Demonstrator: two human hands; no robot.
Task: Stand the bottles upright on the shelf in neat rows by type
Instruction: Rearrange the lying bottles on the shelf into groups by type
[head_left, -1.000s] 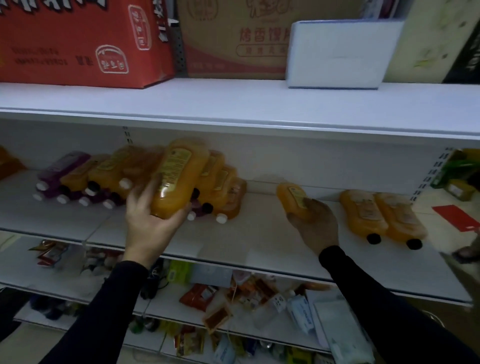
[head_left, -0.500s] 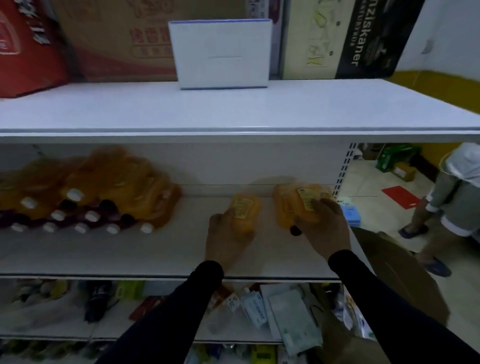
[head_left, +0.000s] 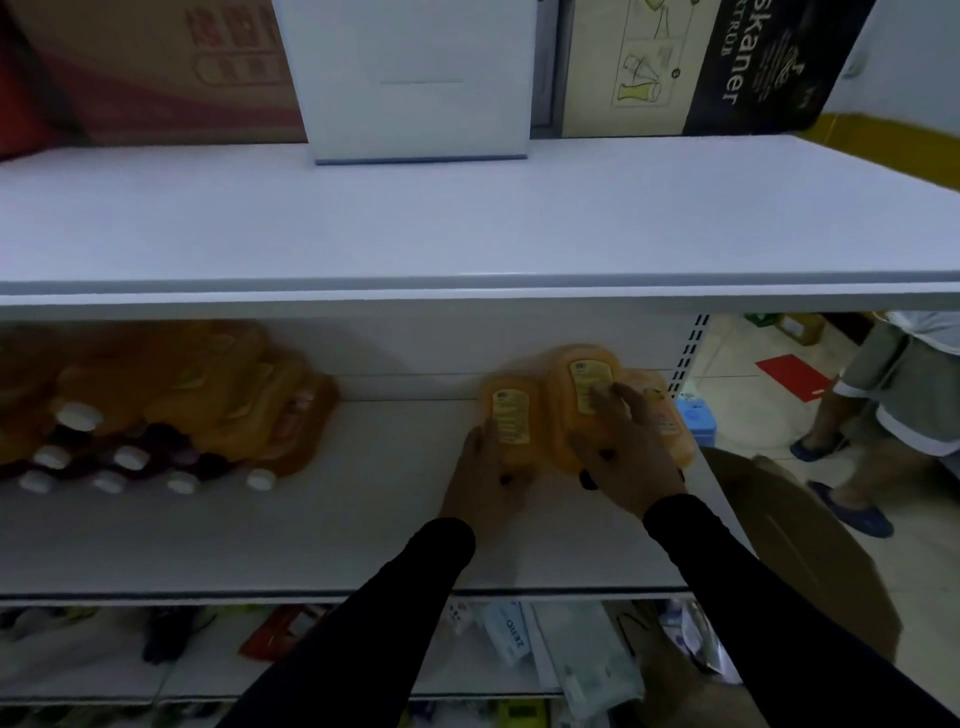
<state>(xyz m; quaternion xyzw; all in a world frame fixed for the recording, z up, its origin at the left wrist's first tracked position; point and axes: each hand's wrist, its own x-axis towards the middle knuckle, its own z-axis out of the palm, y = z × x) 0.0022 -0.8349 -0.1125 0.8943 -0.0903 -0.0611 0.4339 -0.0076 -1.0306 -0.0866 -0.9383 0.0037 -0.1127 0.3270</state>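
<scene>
At the right end of the white middle shelf (head_left: 363, 540), the left hand (head_left: 488, 486) grips one flat-sided, orange-filled plastic bottle (head_left: 508, 423) and the right hand (head_left: 626, 457) another (head_left: 582, 400), both lying down (probably heavy, slick, slightly squeezable), best clasped around the labelled midsection.

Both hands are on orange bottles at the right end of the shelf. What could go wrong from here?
1. The rightmost orange plastic bottle lies by the white shelf's open right end; a nudge from the right hand may push it off.
2. The left hand grips a lying orange bottle; standing it could bump the middle bottle.
</scene>
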